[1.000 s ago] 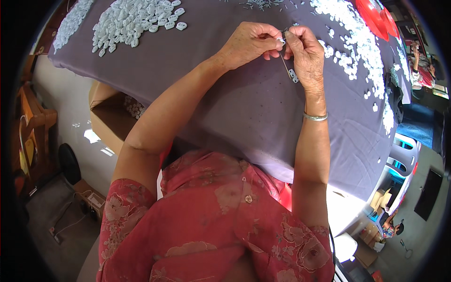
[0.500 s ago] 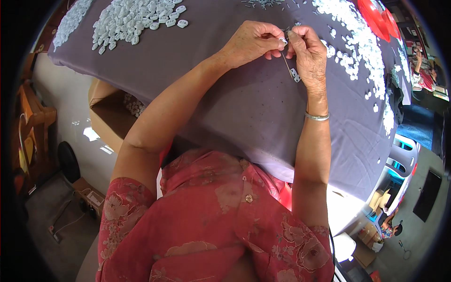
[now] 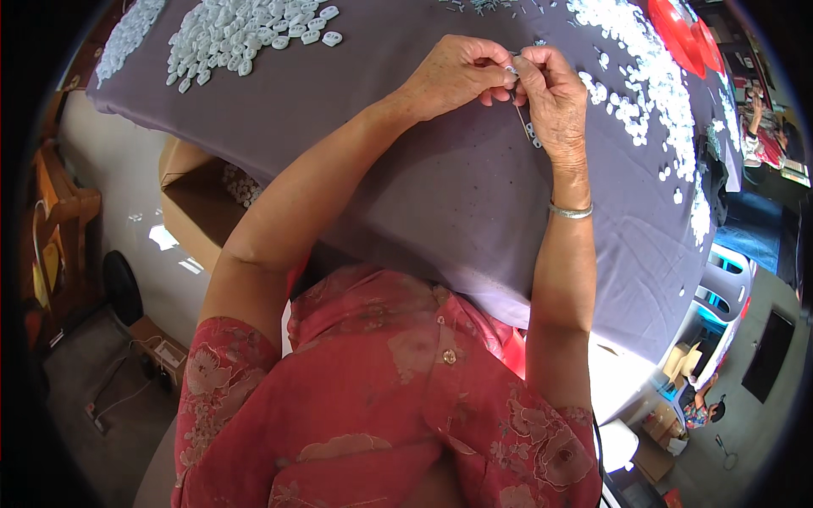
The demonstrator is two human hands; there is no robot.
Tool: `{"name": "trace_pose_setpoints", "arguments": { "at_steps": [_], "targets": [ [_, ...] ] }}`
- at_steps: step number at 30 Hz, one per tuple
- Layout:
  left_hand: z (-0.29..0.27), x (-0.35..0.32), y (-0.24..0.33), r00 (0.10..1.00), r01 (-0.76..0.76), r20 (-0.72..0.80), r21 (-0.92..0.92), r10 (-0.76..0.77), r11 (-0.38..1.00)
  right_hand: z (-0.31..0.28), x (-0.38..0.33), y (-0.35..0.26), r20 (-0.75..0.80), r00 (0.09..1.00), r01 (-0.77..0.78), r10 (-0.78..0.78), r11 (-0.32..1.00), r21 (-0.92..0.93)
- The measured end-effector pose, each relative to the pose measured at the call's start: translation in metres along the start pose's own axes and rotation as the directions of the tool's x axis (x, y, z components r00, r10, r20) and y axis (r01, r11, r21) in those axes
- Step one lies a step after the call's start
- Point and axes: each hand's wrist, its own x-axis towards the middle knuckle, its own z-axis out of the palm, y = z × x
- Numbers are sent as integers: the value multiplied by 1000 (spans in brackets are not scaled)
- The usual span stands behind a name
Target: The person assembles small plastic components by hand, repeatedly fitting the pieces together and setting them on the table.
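Note:
My left hand (image 3: 457, 78) pinches a small white plastic piece (image 3: 511, 71) between thumb and forefinger. My right hand (image 3: 555, 103) meets it fingertip to fingertip, thumb and forefinger closed at the same piece; what they grip is hidden. Below the fingers a thin straight strand or rod (image 3: 521, 115) slants down, with another white two-holed piece (image 3: 532, 133) at its lower end, partly behind my right hand. Both hands are held above the grey cloth-covered table (image 3: 457, 195).
A heap of white oval pieces (image 3: 241, 38) lies at the far left, more small white pieces (image 3: 652, 93) at the right. Small pins (image 3: 478, 7) are scattered at the far edge. A red dish (image 3: 677, 38) stands far right. An open cardboard box (image 3: 199, 207) sits below the table's left edge.
My right thumb has moved slightly left, closing over the white piece in my left fingers. The hanging white piece is now more covered by my right hand.

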Motion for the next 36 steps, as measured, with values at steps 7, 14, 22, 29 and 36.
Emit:
{"name": "trace_pose_setpoints", "arguments": {
  "at_steps": [7,14,22,29,36],
  "targets": [
    [-2,0,0,1000,15,8,-19,-15,1000,2,1,1,9,1000,2,-2,1000,-20],
    [-3,1,0,999,32,28,-25,-31,999,3,2,4,9,999,35,-35,999,-15],
    [-5,2,0,998,40,54,-2,-40,999,-4,2,-3,25,1000,14,-13,999,-50],
    [-5,0,2,998,37,47,-17,-36,999,-24,3,-14,-113,988,-81,102,981,174],
    [-6,1,1,998,37,45,-12,-37,999,-70,-12,-6,60,961,-266,270,961,-77]
  ]
}}
